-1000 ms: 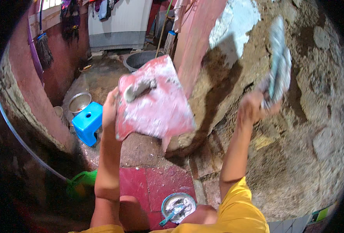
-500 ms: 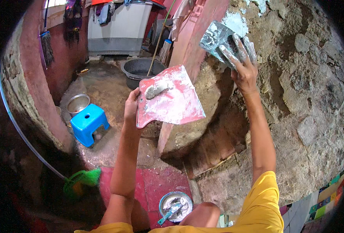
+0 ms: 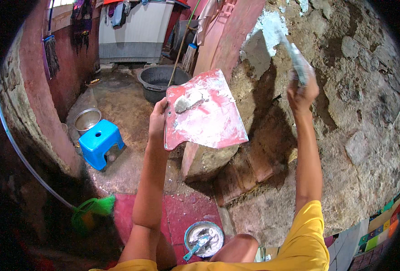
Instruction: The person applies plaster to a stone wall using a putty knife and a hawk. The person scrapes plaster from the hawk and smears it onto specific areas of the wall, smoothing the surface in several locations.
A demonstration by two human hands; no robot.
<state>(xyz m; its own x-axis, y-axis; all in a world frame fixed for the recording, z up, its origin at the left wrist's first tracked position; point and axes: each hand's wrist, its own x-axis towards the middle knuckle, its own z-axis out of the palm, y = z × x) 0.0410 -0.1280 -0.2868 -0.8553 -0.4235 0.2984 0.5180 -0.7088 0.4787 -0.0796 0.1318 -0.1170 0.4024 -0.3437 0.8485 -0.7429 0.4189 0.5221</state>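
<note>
left hand [image 3: 158,121] grips tilted red mortar-smeared flat board [image 3: 204,112]; right hand [image 3: 302,90] clasps grey-smeared steel trowel [image 3: 295,56]; the tilt could slide the mortar lump [image 3: 187,101] off.

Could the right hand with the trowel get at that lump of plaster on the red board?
Probably yes. The right hand is up at the stone wall, and nothing lies between it and the plaster lump on the red board held by the left hand.

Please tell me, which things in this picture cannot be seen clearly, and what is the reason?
- Trowel in the right hand, head view: blurred by motion, so its blade shape is unclear.
- Left hand grip: the red board hides the fingertips.
- Tool in the small bowl: too small to identify.
- Coloured tiles: cut off by the dark rim of the picture.
</note>
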